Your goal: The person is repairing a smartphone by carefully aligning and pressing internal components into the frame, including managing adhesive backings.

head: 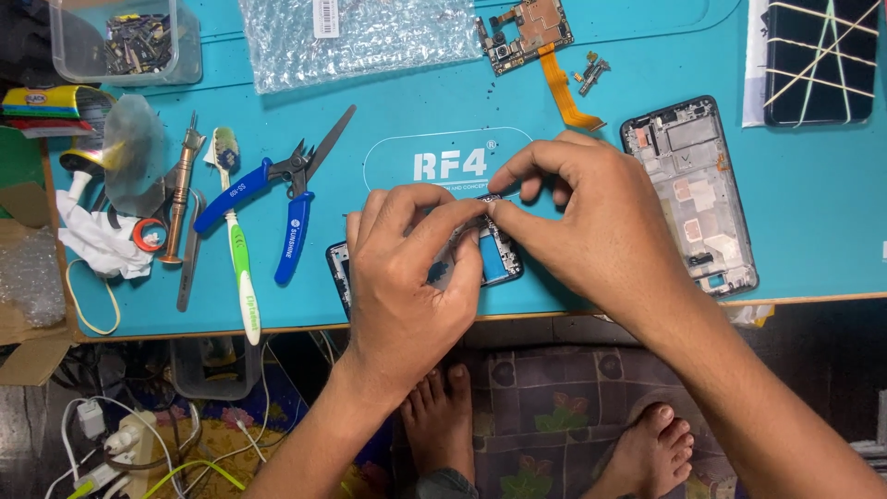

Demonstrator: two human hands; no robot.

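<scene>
Nearest us, our left hand point(407, 268) and right hand point(591, 222) close together at frame centre on a dark, glossy phone frame point(494, 259), fingertips pinching its top edge. It lies flat near the front edge of the smooth teal mat point(813, 194) covering the worktop. At right lies a bare grey phone chassis point(691, 194); at left, blue-handled cutters point(277, 189) and a white-green toothbrush point(238, 249). Crinkled bubble wrap point(360, 37) lies along the top. Below, we see a patterned floor point(545, 407).

Clear bubble-wrap bag point(360, 37), white label point(326, 17), top centre.
</scene>
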